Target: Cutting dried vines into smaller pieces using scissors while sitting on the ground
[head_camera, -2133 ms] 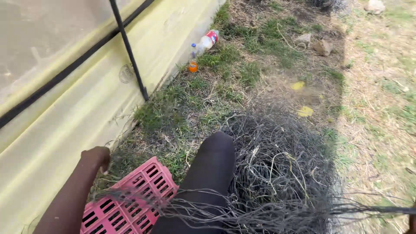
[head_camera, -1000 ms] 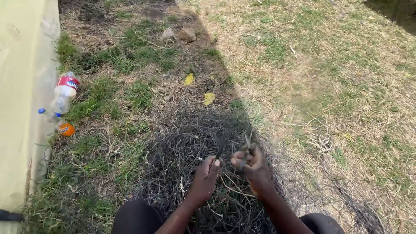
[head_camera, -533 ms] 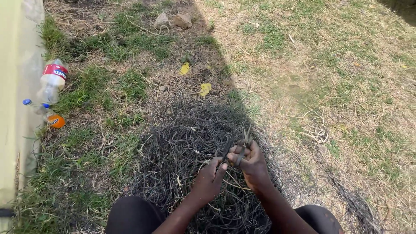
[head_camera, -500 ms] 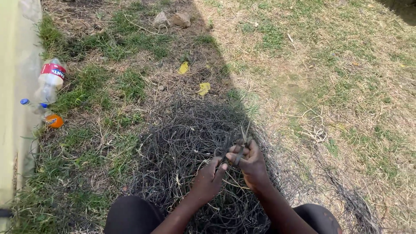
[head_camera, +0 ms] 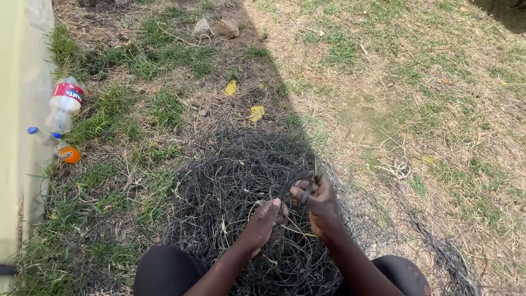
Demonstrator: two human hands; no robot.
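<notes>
1. A big pile of thin dark strands (head_camera: 241, 186) lies on the ground, right in front of the person's knees. It looks like a messy nest.
2. The right hand (head_camera: 320, 205) is closed around a few dark strands (head_camera: 310, 186) from the pile. The fingers are curled tight, and the strands stick up out of the fist.
3. The left hand (head_camera: 266, 219) is just beside the right hand, and its fingertips touch the same bunch of strands. The fingers are bent in a narrow pinch, but I cannot tell how firmly they hold.
4. Both hands are over the near middle of the pile.
5. The person's two dark knees (head_camera: 164, 271) show at the bottom, one on each side of the arms.
6. More dark strands (head_camera: 444, 257) trail off to the right over the dry grass (head_camera: 438, 98).
7. Two yellow leaves (head_camera: 256, 113) lie just past the far side of the pile.
8. On the left, a plastic bottle with a red label (head_camera: 64, 104) lies by a pale yellow wall (head_camera: 22, 109).
9. An orange bottle cap end (head_camera: 69, 155) and small blue caps (head_camera: 34, 131) lie near that bottle.
10. Two small stones (head_camera: 216, 27) sit far away at the top.
</notes>
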